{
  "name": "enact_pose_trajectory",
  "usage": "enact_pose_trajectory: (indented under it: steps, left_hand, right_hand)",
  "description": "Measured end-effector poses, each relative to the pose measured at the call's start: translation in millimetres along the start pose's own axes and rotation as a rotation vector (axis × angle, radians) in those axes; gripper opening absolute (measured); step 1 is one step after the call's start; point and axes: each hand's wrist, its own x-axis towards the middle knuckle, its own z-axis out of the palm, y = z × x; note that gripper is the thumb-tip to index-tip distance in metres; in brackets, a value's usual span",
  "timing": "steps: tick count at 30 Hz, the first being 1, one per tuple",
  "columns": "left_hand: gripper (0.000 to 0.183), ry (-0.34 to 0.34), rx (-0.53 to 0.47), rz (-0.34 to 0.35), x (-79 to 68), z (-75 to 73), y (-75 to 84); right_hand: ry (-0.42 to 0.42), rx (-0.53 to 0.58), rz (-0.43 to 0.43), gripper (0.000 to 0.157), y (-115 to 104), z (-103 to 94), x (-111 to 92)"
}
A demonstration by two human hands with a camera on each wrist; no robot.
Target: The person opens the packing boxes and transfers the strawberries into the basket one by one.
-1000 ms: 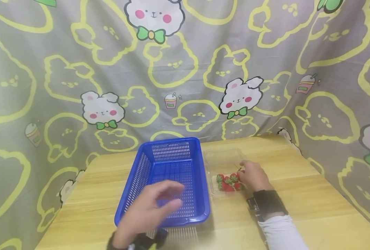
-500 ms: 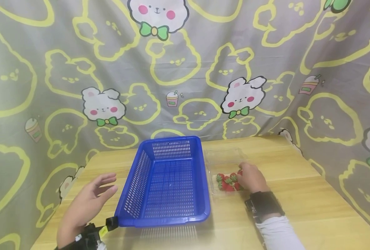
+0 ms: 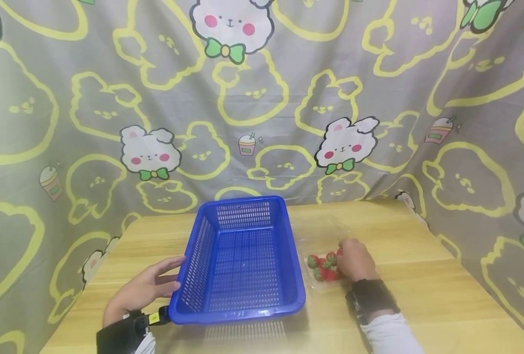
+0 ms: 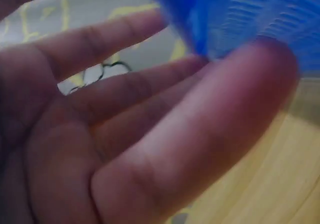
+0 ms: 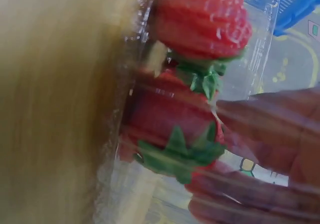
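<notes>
A blue slotted plastic basket [image 3: 244, 314] stands on the table. At its left side is my left hand [image 3: 149, 287]; the straight fingers touch its outer wall, and the thumb [image 4: 215, 119] crosses in front of the basket in the left wrist view. To the right of the basket, a clear plastic box [image 3: 308, 287] holds several red strawberries [image 3: 321, 273] with green leaves. My right hand [image 3: 357, 260] is at the box's right side, thumb and fingers bent on a strawberry [image 5: 170, 114] with a leafy top. In the head view, the hand hides most of that strawberry.
The wood-grain table [image 3: 430, 290] spreads out around the basket and box. Behind and on both sides hangs a grey patterned cloth [image 3: 284, 113]. A clear lid-like sheet [image 3: 321, 228] lies behind the strawberries.
My left hand has gone from above the basket out to the left, then back to its left wall. My right hand stays at the strawberries, its fingers closing in on one.
</notes>
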Motion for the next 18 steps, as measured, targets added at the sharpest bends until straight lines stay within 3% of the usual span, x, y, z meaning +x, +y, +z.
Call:
enact_pose_trajectory:
  steps: [9, 18]
  left_hand:
    - [0.066, 0.018, 0.043, -0.010, 13.7, 2.4, -10.9]
    - [0.066, 0.097, 0.118, -0.031, 18.8, 5.7, -9.8]
  right_hand:
    - [-0.028, -0.007, 0.000, 0.033, 3.1, 4.0, 1.4]
    - [-0.057, 0.003, 0.020, 0.038, 2.2, 4.5, 0.0]
